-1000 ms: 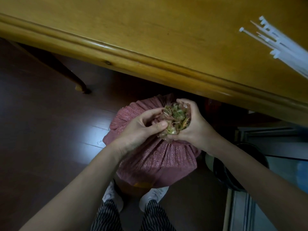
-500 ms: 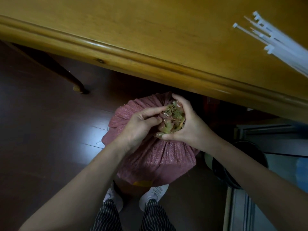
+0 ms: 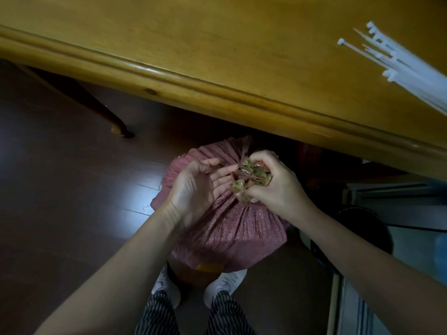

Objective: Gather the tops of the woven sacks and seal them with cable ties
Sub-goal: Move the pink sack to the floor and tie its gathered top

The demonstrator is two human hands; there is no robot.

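Note:
A pinkish-red woven sack [image 3: 232,228] stands on the dark floor in front of my feet, partly under the table edge. Its top is bunched into a crumpled tuft [image 3: 249,175] showing green and orange print. My right hand [image 3: 273,182] grips that bunched top, fingers curled round it. My left hand [image 3: 200,187] is beside the tuft with palm turned up and fingers straight, their tips touching the bunched fabric. A bundle of white cable ties [image 3: 401,66] lies on the tabletop at the far right, away from both hands.
The yellow wooden table [image 3: 217,56] overhangs the sack, its moulded edge running diagonally just above my hands. A table leg [image 3: 106,117] stands at the left. A dark round bin [image 3: 362,233] and pale furniture stand at the right. My white shoes [image 3: 225,284] are below the sack.
My left hand has let go of the bunched top and opened, palm up, drawing slightly left. My right hand has closed more tightly round the tuft.

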